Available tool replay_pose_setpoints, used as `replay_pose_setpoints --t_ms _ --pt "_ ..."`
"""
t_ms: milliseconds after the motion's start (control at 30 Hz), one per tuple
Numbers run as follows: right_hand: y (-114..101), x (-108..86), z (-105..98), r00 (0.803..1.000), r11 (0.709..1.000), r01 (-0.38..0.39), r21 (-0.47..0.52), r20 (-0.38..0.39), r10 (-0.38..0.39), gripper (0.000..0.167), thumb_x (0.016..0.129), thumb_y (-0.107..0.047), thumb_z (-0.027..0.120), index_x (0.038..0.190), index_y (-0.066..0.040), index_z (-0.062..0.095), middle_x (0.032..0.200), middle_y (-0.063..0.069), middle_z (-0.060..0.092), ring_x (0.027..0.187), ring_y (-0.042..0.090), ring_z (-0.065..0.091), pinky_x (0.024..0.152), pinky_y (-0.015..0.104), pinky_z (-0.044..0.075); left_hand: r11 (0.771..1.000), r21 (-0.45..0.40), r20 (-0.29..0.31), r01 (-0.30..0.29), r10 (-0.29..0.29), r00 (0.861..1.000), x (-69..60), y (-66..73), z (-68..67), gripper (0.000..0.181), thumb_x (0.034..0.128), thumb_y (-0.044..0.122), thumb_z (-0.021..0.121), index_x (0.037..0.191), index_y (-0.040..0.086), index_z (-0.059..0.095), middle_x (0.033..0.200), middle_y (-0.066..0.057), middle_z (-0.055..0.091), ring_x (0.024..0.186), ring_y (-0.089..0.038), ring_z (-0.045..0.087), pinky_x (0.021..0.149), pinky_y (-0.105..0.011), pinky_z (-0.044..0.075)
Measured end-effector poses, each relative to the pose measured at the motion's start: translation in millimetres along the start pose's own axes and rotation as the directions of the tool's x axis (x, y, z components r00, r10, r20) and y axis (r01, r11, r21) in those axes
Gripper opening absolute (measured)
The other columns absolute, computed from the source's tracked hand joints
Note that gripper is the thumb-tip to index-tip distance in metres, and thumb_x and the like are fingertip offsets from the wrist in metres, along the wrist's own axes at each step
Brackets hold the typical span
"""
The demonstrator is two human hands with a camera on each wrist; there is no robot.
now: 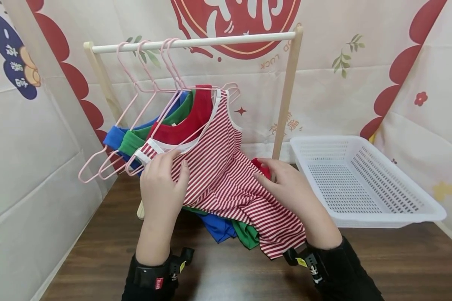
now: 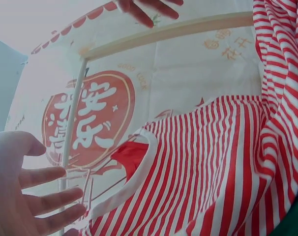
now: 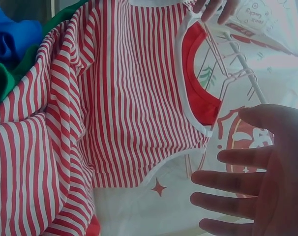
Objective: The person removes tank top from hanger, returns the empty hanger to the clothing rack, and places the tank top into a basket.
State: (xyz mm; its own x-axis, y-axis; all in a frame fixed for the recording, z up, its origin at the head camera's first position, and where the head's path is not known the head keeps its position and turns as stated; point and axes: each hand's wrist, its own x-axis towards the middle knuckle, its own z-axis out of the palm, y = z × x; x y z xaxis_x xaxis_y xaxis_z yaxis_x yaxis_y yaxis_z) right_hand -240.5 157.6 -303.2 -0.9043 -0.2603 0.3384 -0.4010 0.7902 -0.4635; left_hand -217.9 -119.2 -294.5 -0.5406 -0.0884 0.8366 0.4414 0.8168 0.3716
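Note:
A red-and-white striped sleeveless top (image 1: 222,167) with white trim hangs on a pink hanger (image 1: 169,113) in the middle of the head view. Its lower part drapes toward the front right. My left hand (image 1: 163,179) is at the top's left shoulder and neckline, fingers extended; whether they touch the cloth I cannot tell. To the right of the top, my right hand (image 1: 288,184) has its fingers spread and grips nothing. Behind the striped top hang a red top (image 1: 199,113), a green top (image 1: 132,142) and a blue top (image 1: 114,137), all partly hidden.
The hangers hang from a white rail (image 1: 211,41) on a wooden rack (image 1: 288,92). A white perforated basket (image 1: 407,221) stands right of the rack on the dark wooden table (image 1: 226,276). A printed cloth backdrop (image 1: 346,104) encloses the back and sides.

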Motion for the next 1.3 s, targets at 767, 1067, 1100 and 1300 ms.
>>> replay_pose_setpoints --t_ms 767,1067,1100,1300 --pt "3 2.6 2 0.999 0.999 0.018 -0.05 0.036 -0.016 0.066 0.097 -0.056 0.048 0.142 -0.007 0.049 0.139 0.014 0.053 0.13 0.033 0.046 0.105 0.054 0.035 0.981 0.08 -0.078 0.176 -0.17 0.982 5.1 -19.1 -15.0 0.045 0.0836 0.022 0.073 0.123 0.002 0.063 0.128 -0.016 0.056 0.118 -0.034 0.047 0.094 -0.056 0.038" --pt "4 3.2 3 0.999 0.999 0.014 -0.046 0.042 -0.012 0.064 0.097 -0.054 0.049 0.142 -0.008 0.049 0.139 0.014 0.053 0.129 0.034 0.048 0.104 0.055 0.036 0.969 -0.01 -0.041 0.248 -0.248 0.968 6.1 -22.4 -16.5 0.038 0.095 0.02 0.062 0.128 0.001 0.057 0.12 -0.017 0.062 0.107 -0.032 0.058 0.089 -0.05 0.049" --pt "4 3.3 3 0.999 0.999 0.014 -0.046 0.042 -0.012 0.064 0.097 -0.054 0.049 0.142 -0.008 0.049 0.139 0.014 0.053 0.128 0.034 0.048 0.103 0.055 0.036 0.964 -0.012 -0.032 0.264 -0.265 0.964 6.2 -22.7 -16.8 0.038 0.0963 0.02 0.061 0.129 0.002 0.057 0.121 -0.017 0.062 0.108 -0.032 0.058 0.09 -0.051 0.049" --pt "3 3.7 3 0.999 0.999 0.019 -0.051 0.048 -0.016 0.066 0.097 -0.056 0.048 0.142 -0.008 0.049 0.14 0.014 0.053 0.128 0.034 0.048 0.104 0.054 0.036 0.944 0.004 0.017 0.331 -0.331 0.944 6.6 -22.7 -19.1 0.035 0.0993 0.022 0.057 0.126 -0.001 0.06 0.123 -0.018 0.062 0.114 -0.034 0.057 0.095 -0.052 0.046"
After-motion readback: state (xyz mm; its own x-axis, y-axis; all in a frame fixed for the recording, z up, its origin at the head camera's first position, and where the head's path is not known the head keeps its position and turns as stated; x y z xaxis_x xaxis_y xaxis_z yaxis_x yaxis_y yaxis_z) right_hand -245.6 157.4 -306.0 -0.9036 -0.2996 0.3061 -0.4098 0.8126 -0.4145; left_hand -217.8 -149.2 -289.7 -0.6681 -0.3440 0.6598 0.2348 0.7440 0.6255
